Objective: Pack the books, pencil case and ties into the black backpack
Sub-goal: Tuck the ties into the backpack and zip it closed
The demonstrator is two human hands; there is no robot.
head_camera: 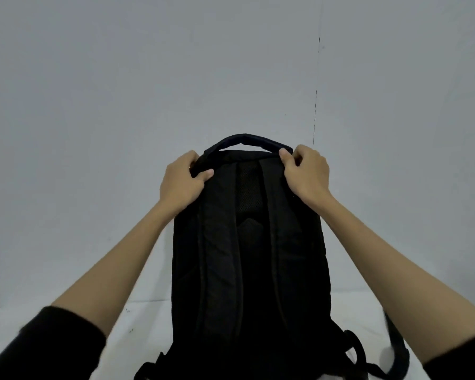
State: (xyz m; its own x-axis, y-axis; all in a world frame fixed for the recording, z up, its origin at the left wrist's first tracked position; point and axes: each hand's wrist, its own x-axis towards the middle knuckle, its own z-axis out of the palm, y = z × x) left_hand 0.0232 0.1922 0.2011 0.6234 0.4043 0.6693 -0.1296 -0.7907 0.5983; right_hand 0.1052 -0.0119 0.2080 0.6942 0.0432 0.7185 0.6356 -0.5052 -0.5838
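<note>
The backpack is black all over, its back panel and both shoulder straps the same flat black with no print or stripe. Between the straps, near the top, sits a patch of black mesh with a fine dotted weave. The carry handle at the top reads as very dark navy against the black body. The loose webbing ends at the bottom are black too. The table is plain white, marked by a few tiny dark specks. The wall behind is an even pale grey, crossed by one thin, broken dark vertical line. Both sleeves are black.
</note>
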